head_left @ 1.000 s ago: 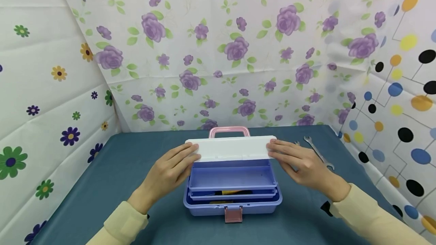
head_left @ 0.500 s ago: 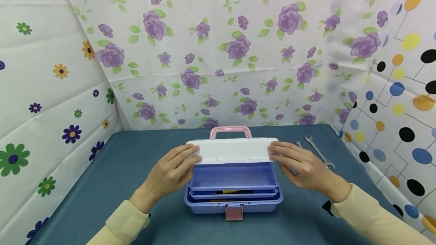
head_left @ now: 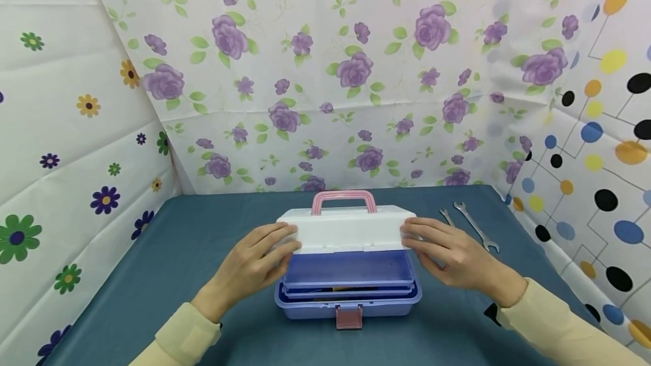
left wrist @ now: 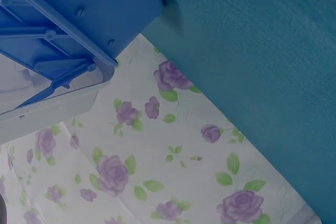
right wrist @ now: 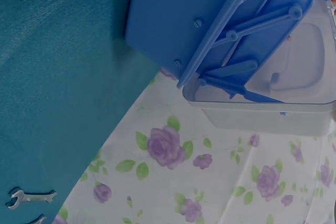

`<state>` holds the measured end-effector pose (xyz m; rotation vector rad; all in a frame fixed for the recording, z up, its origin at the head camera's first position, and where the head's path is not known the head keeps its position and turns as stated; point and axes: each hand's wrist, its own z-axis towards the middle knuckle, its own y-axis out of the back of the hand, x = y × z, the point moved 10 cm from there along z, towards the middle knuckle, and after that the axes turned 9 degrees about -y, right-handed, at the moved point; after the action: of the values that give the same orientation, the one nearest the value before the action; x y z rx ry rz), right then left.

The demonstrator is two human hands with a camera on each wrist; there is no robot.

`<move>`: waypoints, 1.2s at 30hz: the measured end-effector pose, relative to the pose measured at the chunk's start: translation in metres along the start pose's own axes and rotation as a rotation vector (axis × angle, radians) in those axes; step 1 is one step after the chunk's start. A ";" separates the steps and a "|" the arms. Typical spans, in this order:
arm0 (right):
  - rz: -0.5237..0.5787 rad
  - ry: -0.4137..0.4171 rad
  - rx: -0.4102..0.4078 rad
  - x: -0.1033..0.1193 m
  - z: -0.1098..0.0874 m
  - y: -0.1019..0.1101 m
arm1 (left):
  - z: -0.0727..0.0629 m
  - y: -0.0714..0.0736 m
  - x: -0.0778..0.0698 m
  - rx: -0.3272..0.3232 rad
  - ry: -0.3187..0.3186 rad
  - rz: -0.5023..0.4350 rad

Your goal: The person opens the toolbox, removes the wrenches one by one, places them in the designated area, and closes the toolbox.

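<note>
A toolbox [head_left: 305, 310] with a blue base, pink handle [head_left: 343, 194] and pink front latch [head_left: 348, 317] stands partly open in the head view. My left hand [head_left: 249, 258] holds the left end of its white lid [head_left: 351, 233], and my right hand [head_left: 460, 256] holds the right end. The fingers lie over the lid's side edges; the thumbs are mostly hidden. Beneath the lid are stepped blue trays [head_left: 348, 269], with a dark and yellow item [head_left: 346, 288] barely visible inside. Hinged blue link arms [right wrist: 262, 24] join lid and trays in the right wrist view.
Two metal wrenches, a longer one [head_left: 477, 227] and a shorter one [head_left: 446, 217], lie right of the toolbox on the blue-green tablecloth [head_left: 224, 208]. Flower-patterned cloth [head_left: 325, 78] hangs behind, and dotted cloth [head_left: 585, 174] borders the right side.
The lid has tilted forward and down, so more of its top shows and the trays are more covered. Both hands have lowered slightly with it. The base has stayed in place.
</note>
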<state>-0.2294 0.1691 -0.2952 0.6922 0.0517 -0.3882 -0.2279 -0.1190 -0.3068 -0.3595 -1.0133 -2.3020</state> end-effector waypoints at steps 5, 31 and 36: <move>-0.016 0.019 -0.009 0.004 -0.003 0.000 | 0.000 0.003 -0.005 -0.030 -0.045 0.026; -0.022 0.129 0.094 0.033 -0.006 -0.017 | -0.001 -0.003 -0.043 0.014 -0.283 0.086; -0.009 0.124 0.125 0.034 -0.007 -0.021 | 0.001 -0.008 -0.046 0.052 -0.305 0.066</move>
<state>-0.2044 0.1478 -0.3193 0.8399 0.1493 -0.3588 -0.1961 -0.0951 -0.3316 -0.7281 -1.1850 -2.1995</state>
